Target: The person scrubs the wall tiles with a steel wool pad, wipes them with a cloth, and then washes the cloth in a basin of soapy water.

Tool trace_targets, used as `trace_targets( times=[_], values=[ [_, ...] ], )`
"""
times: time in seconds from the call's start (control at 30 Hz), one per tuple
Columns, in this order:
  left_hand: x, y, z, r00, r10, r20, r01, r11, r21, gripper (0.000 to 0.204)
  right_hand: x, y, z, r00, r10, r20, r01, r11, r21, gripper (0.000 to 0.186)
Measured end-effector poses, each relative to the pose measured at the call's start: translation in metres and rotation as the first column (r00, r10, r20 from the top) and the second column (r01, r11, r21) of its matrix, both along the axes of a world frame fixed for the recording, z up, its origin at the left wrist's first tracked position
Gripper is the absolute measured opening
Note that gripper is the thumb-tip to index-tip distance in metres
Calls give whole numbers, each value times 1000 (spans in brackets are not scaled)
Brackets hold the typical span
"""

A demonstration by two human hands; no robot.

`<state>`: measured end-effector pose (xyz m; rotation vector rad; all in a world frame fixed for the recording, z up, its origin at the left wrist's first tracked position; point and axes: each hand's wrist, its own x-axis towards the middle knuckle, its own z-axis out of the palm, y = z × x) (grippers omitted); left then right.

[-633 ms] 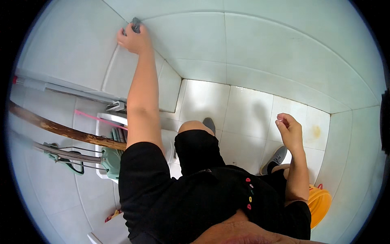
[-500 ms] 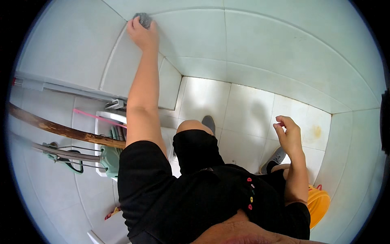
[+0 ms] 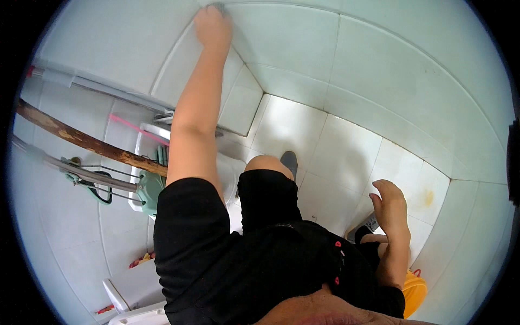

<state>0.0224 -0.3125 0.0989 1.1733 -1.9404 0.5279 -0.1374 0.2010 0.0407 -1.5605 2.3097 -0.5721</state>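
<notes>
Nearest, a person in a black shirt [image 3: 260,260] is leaning forward between the two hands, both of which are lying well apart. The right hand [image 3: 391,205] is hanging free, its fingers loosely bent, its thumb standing apart from them, and nothing is showing in its grasp. Below this hand, a yellow bucket [image 3: 415,295] is peeping out beside the arm; to its lower left, a grey shoe [image 3: 370,223] is standing on the floor. Between the hands, a second shoe [image 3: 290,162] is pointing away from the body.

Well below and left of the left hand, a wooden stick [image 3: 76,135] is running inward toward the upper arm, a pink strip [image 3: 132,128] is slanting above it, and a green mop head [image 3: 150,189] is sitting beneath it. Between and beyond the hands, the white tiled floor [image 3: 303,132] is stretching to the wall; right of the right hand, it is bearing a yellowish stain [image 3: 429,198].

Farthest, the left hand [image 3: 214,27] is clasping a grey scrubber [image 3: 220,7], mostly hidden behind its fingers, where two pale tiled walls [image 3: 281,40] are meeting.
</notes>
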Motion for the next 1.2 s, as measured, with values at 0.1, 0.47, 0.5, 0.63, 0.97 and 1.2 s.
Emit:
trace_targets(
  times=[0.1,0.47,0.5,0.63,0.97,1.2],
  values=[
    [-8,3,-11,999,-46,15,47,999,-16,24,-1,5,5,999,16,-49,-18,998,-53,29],
    [-120,120,-20,813,-574,100,578,772,-265,25,0,16,12,995,83,-63,-88,992,-89,30],
    [-128,135,-16,813,-579,61,577,789,-210,27,0,14,9,994,94,-58,-99,992,-82,30],
    [-131,150,-18,810,-586,-30,576,803,-149,34,-2,20,4,995,79,-56,-83,995,-64,29],
    [-134,138,-22,825,-564,-42,561,825,-61,35,-13,32,9,997,58,-42,-57,998,13,26],
    [-198,247,-66,521,-782,-342,827,363,430,32,-17,32,-9,976,-209,66,217,964,-152,30]
  ],
)
